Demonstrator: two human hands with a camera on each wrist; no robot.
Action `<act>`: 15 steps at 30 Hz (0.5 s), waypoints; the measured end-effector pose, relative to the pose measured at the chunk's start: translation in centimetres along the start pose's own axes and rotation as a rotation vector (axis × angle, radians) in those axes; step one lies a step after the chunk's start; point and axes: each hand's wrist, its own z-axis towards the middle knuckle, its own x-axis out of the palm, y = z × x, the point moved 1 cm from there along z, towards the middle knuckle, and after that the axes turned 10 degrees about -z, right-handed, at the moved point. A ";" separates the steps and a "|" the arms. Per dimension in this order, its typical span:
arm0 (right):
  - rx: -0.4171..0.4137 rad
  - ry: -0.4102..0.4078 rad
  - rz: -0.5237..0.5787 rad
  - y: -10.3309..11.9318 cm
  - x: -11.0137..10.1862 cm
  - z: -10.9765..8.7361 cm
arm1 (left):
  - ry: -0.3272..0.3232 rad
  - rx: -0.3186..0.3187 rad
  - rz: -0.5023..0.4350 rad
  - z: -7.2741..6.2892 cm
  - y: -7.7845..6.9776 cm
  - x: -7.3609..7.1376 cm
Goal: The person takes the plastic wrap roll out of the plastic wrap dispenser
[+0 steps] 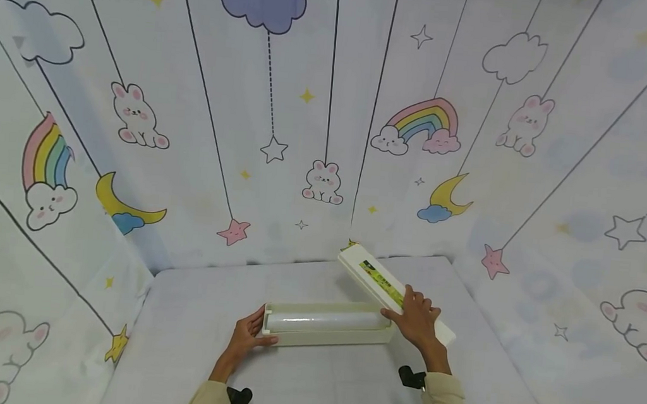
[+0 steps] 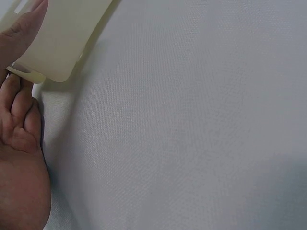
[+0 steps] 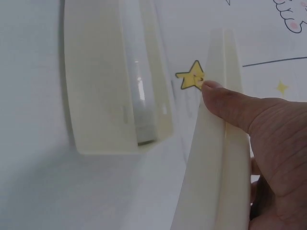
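A long cream plastic box (image 1: 329, 341), which looks like a cling film dispenser, lies on the white cloth with its top off. Inside it is a shiny clear-white roll (image 1: 322, 320), probably cling film. My left hand (image 1: 245, 337) grips the box's left end, thumb at the front and fingers round the end; the left wrist view shows the box corner (image 2: 57, 52) between thumb and fingers. My right hand (image 1: 419, 324) holds the long lid (image 1: 365, 270), which bears a green and yellow label, tilted above and behind the box's right end. In the right wrist view the lid (image 3: 211, 158) stands apart from the box.
White cloth (image 1: 303, 390) covers the table. Behind and at both sides hang white curtains (image 1: 276, 223) printed with rabbits, rainbows, clouds and stars. Dark wrist devices (image 1: 239, 398) sit by both sleeves.
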 end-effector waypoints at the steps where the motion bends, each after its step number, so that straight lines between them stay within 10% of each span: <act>1: 0.003 0.000 -0.002 0.0 0.0 0.0 | 0.006 0.006 0.003 0.0 0.1 -0.1; 15: 0.021 -0.036 -0.005 -0.6 0.1 -0.1 | 0.019 0.046 -0.027 0.2 1.1 -0.5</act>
